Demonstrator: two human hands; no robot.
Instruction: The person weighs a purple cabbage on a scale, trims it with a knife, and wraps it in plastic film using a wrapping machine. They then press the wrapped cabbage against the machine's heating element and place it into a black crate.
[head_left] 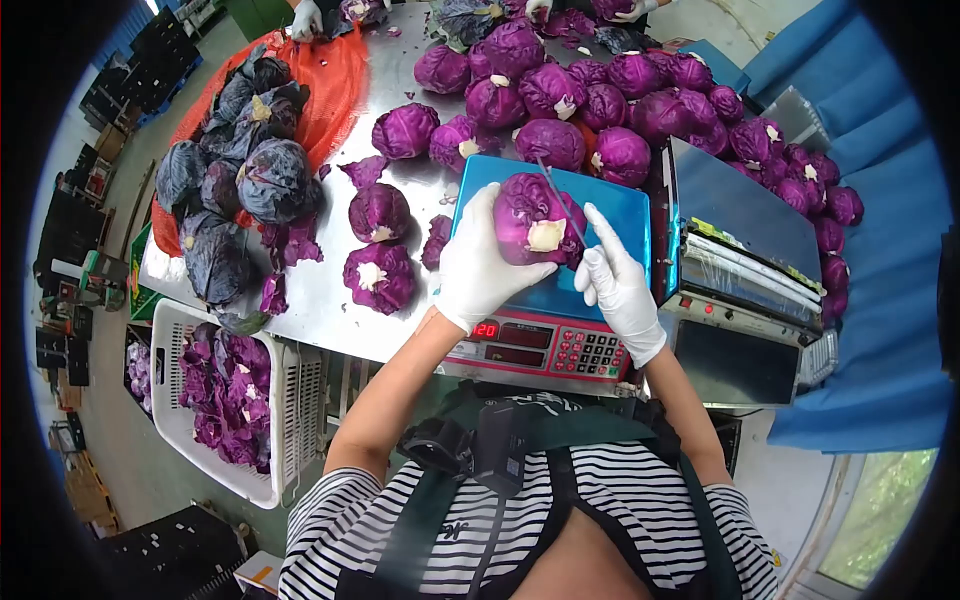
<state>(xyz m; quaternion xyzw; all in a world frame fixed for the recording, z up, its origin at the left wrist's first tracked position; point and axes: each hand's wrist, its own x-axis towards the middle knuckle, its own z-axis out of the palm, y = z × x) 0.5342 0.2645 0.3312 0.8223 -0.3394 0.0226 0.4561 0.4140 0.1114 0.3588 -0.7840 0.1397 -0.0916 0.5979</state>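
Note:
My left hand [478, 262], in a white glove, is wrapped around the left side of a red cabbage [525, 208]. The cabbage is over the blue pan [625, 215] of a weighing scale, its pale cut stem facing me. My right hand [618, 290], also gloved, is closed on a knife [563, 203]; the handle is hidden in the fingers. The thin blade points away from me, along the right side of the cabbage. Below the pan, the scale's front panel [525, 345] has red lit digits and a keypad.
Trimmed red cabbages [550, 90] crowd the back of the metal table [390, 60]. Untrimmed dark cabbages [275, 180] lie on an orange net [340, 90] at left. A white crate [275, 490] holds leaves. Right of the scale is a wrapping machine [740, 215]. Other people's gloved hands [305, 20] show at the far edge.

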